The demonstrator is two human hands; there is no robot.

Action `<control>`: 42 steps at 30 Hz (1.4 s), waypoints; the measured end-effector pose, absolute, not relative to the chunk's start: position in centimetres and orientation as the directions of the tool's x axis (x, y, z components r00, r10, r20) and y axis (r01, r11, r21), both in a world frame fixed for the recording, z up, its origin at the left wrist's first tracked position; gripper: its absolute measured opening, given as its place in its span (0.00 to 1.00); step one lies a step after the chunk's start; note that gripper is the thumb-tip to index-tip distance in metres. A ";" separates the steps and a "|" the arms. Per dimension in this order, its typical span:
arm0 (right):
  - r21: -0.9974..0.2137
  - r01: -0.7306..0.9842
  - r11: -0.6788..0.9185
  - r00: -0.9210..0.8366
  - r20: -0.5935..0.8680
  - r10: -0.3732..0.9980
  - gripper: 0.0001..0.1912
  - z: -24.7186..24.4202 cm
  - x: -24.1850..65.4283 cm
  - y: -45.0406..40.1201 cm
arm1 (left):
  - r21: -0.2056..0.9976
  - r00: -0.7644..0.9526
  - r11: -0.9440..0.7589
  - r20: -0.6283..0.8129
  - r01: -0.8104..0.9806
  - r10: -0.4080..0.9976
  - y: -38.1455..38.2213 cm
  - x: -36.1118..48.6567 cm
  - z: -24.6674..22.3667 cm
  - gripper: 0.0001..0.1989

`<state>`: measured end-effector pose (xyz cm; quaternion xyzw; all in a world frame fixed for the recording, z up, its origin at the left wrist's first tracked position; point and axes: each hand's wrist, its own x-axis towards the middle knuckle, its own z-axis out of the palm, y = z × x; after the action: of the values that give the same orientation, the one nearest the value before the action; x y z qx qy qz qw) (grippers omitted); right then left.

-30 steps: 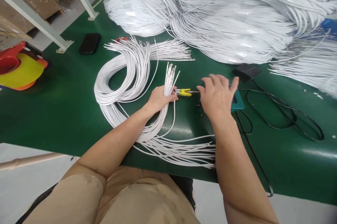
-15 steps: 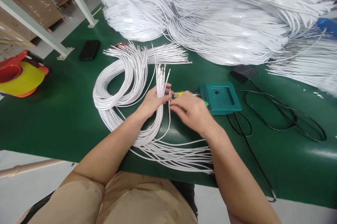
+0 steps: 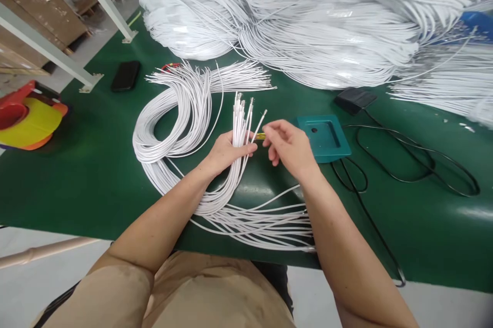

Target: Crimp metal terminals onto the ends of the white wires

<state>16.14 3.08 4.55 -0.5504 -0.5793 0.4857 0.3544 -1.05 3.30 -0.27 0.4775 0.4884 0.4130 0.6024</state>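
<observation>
My left hand (image 3: 227, 153) is closed around a bundle of white wires (image 3: 238, 122), whose bare-looking tips stand up above the thumb. One wire (image 3: 260, 123) leans out of the bundle toward my right hand (image 3: 287, 146). The right fingers are bent and apart, close to that wire's tip, with nothing visible held between them. A small yellow part (image 3: 261, 136) shows between the two hands, partly covered by the right fingers. Just beyond my right hand sits a teal device (image 3: 342, 152) with a recessed top. The held wires curve down to loose ends near the front edge.
A coiled wire bundle (image 3: 144, 133) lies left of my hands. Large piles of white wire (image 3: 331, 35) fill the back. A black phone-like object (image 3: 125, 76), tape rolls (image 3: 33, 117), a black box (image 3: 354, 100) and black cables (image 3: 416, 146) lie on the green table (image 3: 77, 179).
My right hand has moved up from the single wire it was handling, and its fingers have spread. That wire now leans with the bundle in my left hand. The view has shifted slightly.
</observation>
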 end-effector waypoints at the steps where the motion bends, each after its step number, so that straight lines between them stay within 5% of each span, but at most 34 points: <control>1: -0.973 0.225 -0.058 -0.074 -0.076 0.994 0.10 4.3 16.3 3.4 | 0.978 0.206 0.206 -0.201 -0.004 0.958 3.1 -0.9 -0.2 0.23; 5: -0.998 0.053 -0.025 -0.027 -0.026 0.999 0.10 3.3 16.2 3.9 | 0.977 0.291 0.211 -0.192 -0.037 0.937 2.7 -0.5 0.0 0.20; 10: -0.990 -0.047 -0.129 -0.174 -0.119 0.978 0.10 2.7 15.4 3.6 | 0.949 0.251 0.191 -0.128 -0.249 0.959 2.7 -0.3 0.1 0.16; 17: -0.957 -0.197 -0.212 -0.203 -0.171 0.964 0.11 2.4 15.1 3.6 | 0.965 0.211 0.158 -0.113 -0.211 0.971 2.9 -0.4 -0.1 0.17; 24: -0.982 -0.084 -0.167 -0.099 -0.159 0.982 0.09 2.3 14.8 3.4 | 0.986 0.141 0.125 -0.108 -0.114 0.984 2.9 -0.5 -0.3 0.16; 29: -0.937 -0.230 -0.264 -0.137 -0.237 0.962 0.06 2.2 14.6 3.4 | 0.978 0.151 0.118 -0.093 -0.171 0.984 2.8 -0.4 -0.2 0.17; 35: -0.852 -0.365 -0.376 -0.248 -0.300 0.921 0.11 2.4 14.5 3.6 | 0.956 0.207 0.155 -0.103 -0.248 0.973 2.6 0.0 0.2 0.19; 42: -0.882 -0.288 -0.374 -0.289 -0.293 0.912 0.18 2.3 14.8 3.7 | 0.953 0.301 0.115 -0.027 -0.279 0.953 2.4 0.4 0.0 0.19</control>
<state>14.83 3.70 2.35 -0.4229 -0.3688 0.7129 0.4206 0.38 2.43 -0.05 0.4706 0.3582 0.4703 0.6551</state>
